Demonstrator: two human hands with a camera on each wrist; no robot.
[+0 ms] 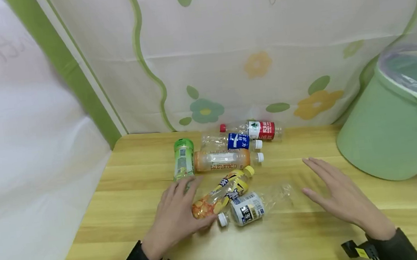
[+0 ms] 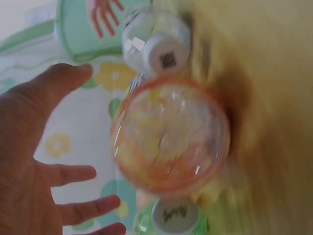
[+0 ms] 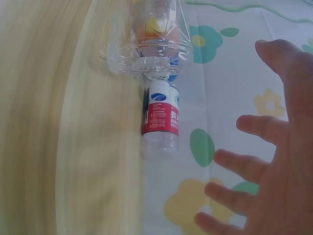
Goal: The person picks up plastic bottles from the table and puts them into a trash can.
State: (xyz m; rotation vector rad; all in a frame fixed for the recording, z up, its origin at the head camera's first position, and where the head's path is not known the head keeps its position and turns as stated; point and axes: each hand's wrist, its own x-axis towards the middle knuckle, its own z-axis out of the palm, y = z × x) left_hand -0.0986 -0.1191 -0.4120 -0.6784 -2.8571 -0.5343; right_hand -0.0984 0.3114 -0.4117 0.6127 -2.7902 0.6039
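My left hand (image 1: 175, 213) hovers beside the base of a bottle with a yellow and orange label (image 1: 221, 193), fingers spread. In the left wrist view, that bottle's round base (image 2: 171, 139) faces the camera and the fingers look apart from it. Close to the left thumb lies a clear bottle with a white label (image 1: 247, 208), its white cap toward the hand. A green bottle (image 1: 183, 158) lies just beyond the left fingers, which partly hide it. Over the table right of the bottles, my right hand (image 1: 340, 198) is held with spread fingers, holding nothing.
Farther back lie an orange-tinted bottle (image 1: 222, 159), a blue-labelled bottle (image 1: 237, 141) and a red-labelled bottle (image 1: 266, 130) by the patterned curtain (image 1: 225, 72). At the right of the wooden table (image 1: 303, 248) stands a green bin (image 1: 394, 134) with a plastic liner.
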